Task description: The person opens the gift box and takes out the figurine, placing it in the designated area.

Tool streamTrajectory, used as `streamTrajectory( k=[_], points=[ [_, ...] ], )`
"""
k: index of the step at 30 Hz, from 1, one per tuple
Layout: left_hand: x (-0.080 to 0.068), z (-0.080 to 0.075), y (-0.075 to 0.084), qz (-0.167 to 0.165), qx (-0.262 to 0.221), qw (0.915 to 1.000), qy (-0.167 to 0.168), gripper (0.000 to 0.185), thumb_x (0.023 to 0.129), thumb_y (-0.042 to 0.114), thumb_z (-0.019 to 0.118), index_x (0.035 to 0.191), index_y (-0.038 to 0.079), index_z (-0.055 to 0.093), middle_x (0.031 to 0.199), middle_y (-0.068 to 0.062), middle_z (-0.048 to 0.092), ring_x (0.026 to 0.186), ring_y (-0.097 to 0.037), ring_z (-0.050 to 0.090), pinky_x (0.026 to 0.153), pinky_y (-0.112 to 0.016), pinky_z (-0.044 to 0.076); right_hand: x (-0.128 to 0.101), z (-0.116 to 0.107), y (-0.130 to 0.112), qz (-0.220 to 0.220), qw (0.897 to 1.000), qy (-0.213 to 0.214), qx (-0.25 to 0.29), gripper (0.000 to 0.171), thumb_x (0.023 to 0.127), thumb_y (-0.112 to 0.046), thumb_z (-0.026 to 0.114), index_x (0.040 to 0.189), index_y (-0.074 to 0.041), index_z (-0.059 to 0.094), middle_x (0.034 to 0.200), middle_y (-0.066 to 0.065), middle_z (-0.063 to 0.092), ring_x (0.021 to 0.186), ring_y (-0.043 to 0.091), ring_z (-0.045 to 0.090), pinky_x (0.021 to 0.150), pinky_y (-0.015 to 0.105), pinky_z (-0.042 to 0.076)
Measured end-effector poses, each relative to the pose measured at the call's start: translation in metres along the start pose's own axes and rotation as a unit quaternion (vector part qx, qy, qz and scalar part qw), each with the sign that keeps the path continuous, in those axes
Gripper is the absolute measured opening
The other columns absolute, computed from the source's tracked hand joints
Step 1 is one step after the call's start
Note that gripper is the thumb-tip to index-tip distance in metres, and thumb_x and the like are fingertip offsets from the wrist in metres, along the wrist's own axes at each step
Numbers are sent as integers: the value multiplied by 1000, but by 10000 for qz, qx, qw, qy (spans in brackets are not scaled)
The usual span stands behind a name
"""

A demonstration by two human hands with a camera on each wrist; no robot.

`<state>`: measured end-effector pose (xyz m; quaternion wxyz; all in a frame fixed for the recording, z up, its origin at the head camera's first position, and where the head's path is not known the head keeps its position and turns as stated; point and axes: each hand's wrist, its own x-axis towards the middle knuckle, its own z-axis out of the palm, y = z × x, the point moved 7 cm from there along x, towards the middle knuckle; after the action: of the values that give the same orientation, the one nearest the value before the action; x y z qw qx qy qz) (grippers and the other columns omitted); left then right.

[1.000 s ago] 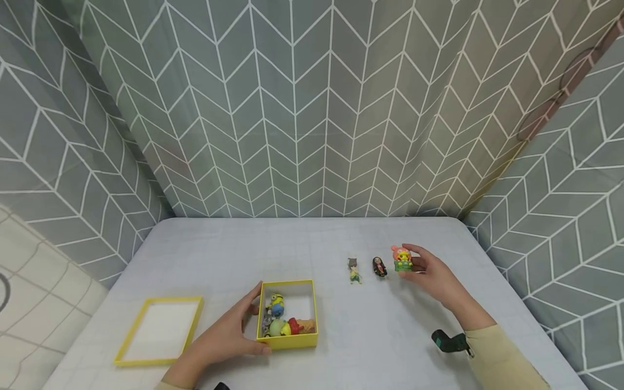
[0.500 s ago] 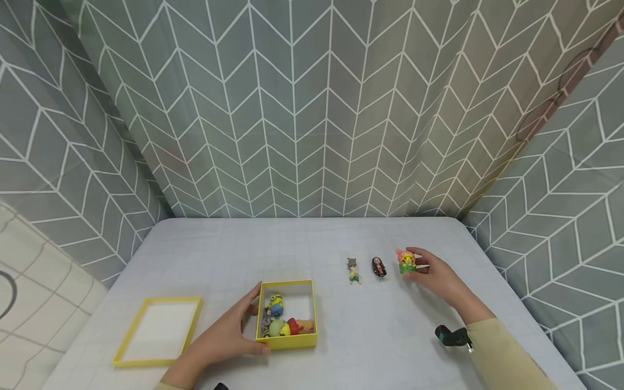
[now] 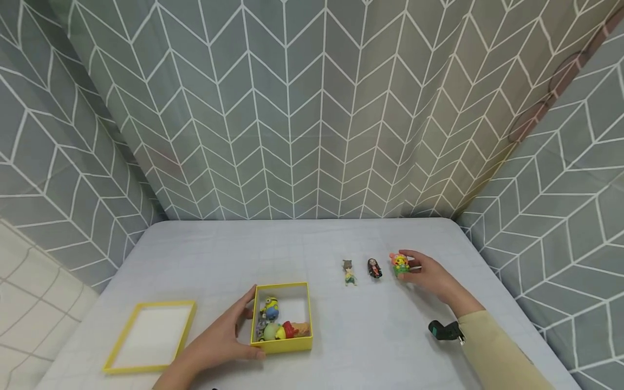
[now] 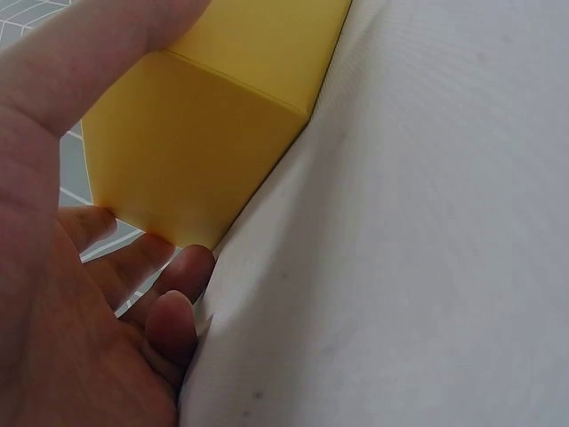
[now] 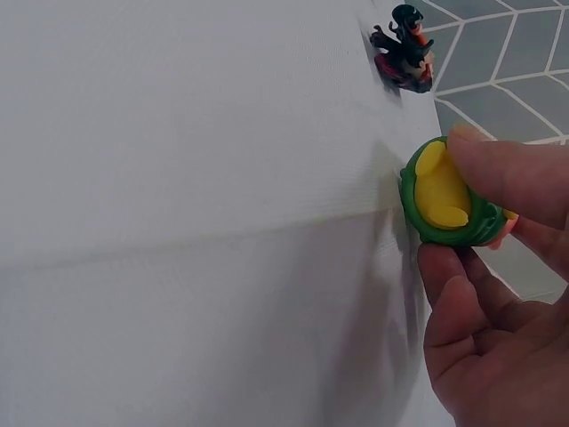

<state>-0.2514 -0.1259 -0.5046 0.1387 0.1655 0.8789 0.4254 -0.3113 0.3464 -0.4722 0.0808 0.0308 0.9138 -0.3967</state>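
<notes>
My right hand (image 3: 431, 275) pinches a small toy figurine (image 3: 400, 264) with a pink hood, a yellow face and a green lower part. In the right wrist view the thumb and fingers hold the figurine (image 5: 442, 189) from two sides, its green and yellow underside showing, low at the table. Left of it lie a black-haired figurine (image 3: 374, 268) and a brown-haired figurine (image 3: 349, 273). At the box's left side my left hand (image 3: 219, 338) grips a yellow box (image 3: 283, 345), thumb at the front and fingers along the far side. Inside are several toys, including a yellow-and-blue minion (image 3: 271, 309).
A yellow-rimmed white lid (image 3: 151, 336) lies on the table to the left of the box. Grey patterned curtains (image 3: 292, 108) stand behind the white-covered table (image 3: 370, 336) and at its sides. A black device (image 3: 444, 330) is attached at the right wrist.
The right hand has moved the pink-hooded figurine slightly to the right and down, away from the black-haired figurine. My left hand stays on the box. The head view has shifted a little.
</notes>
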Motion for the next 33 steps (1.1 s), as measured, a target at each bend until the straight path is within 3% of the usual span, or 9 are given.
streamTrajectory(
  k=[5, 14, 19, 29, 33],
  points=[
    [-1, 1, -1, -62, -9, 10000, -39, 132, 59, 53, 92, 160, 24, 13, 149, -1, 38, 120, -18, 46, 100, -45, 42, 3, 2, 2, 131, 9997, -171, 123, 71, 91, -25, 74, 151, -11, 39, 137, 26, 46, 119, 39, 49, 92, 53, 46],
    [-1, 1, -3, -155, 17, 9998, -90, 131, 60, 51, 92, 160, 24, 12, 138, -3, 45, 112, -21, 47, 82, -29, 44, 5, 7, 5, 303, 9967, -560, 507, 75, 92, -26, 71, 155, -13, 33, 142, 28, 37, 128, 43, 37, 100, 61, 37],
    [1, 2, -3, -109, 16, 9999, -125, 130, 61, 50, 92, 160, 23, 12, 134, -4, 47, 107, -22, 47, 77, -27, 43, 4, 6, 5, 366, 9954, -657, 599, 76, 93, -27, 70, 156, -13, 30, 145, 30, 32, 130, 47, 33, 103, 66, 31],
    [0, 2, -2, -54, 49, 9999, -97, 131, 61, 51, 92, 160, 23, 11, 131, -4, 49, 104, -22, 47, 75, -26, 42, 4, 4, 10, 292, 9960, -680, 495, 89, 90, -32, 73, 159, -14, 21, 139, 29, 34, 124, 43, 38, 101, 62, 34],
    [-1, 2, -1, -100, 53, 9999, -77, 131, 60, 51, 92, 160, 23, 12, 138, -3, 45, 111, -20, 47, 85, -29, 45, 1, 0, 12, 237, 9968, -607, 472, 90, 90, -34, 74, 159, -16, 20, 143, 29, 34, 128, 46, 37, 101, 64, 34]
  ],
)
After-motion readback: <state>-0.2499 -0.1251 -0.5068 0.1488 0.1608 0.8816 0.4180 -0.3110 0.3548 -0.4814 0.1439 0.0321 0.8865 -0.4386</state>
